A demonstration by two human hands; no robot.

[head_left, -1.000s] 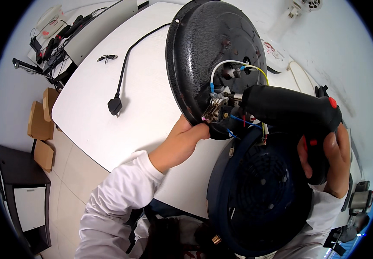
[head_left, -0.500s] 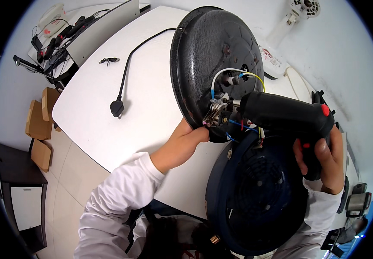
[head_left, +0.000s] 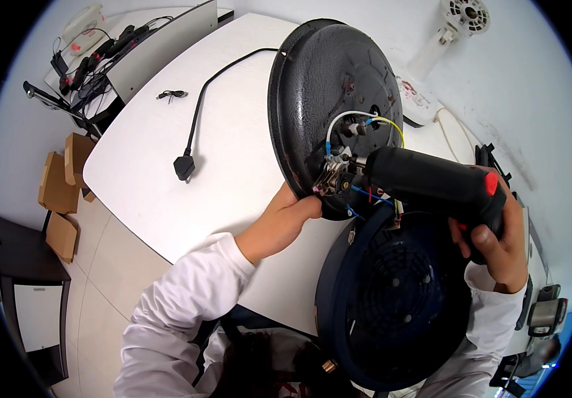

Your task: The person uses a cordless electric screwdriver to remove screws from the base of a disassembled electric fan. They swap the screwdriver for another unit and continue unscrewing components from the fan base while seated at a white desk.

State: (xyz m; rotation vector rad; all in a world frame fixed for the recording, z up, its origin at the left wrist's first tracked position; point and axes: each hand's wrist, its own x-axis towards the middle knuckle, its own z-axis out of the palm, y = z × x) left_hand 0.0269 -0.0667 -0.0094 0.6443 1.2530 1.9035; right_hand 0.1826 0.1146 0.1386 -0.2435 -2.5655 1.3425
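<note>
My left hand [head_left: 281,223] grips the lower rim of a round black metal pan [head_left: 336,73], which stands tilted up on its edge. On the pan's underside sits a small metal thermostat assembly [head_left: 334,174] with white, blue and yellow-green wires. My right hand [head_left: 502,240] is closed round the handle of a black cordless screwdriver [head_left: 428,179] with red buttons. Its tip meets the thermostat assembly; the exact screw is hidden. Below the pan, a dark blue round housing [head_left: 329,298] lies with its hollow side toward me, wires running to its rim.
A black power cord with plug [head_left: 184,164] and a small coiled cable [head_left: 172,95] lie on the white table [head_left: 147,179]. A white fan-like device [head_left: 461,16] stands at the back right. Cardboard boxes [head_left: 60,182] and a dark cabinet [head_left: 31,278] are on the left.
The screwdriver's rear end has lowered slightly, its tip staying at the thermostat assembly. The whole view has shifted a little, and the pan appears slightly lower at its top.
</note>
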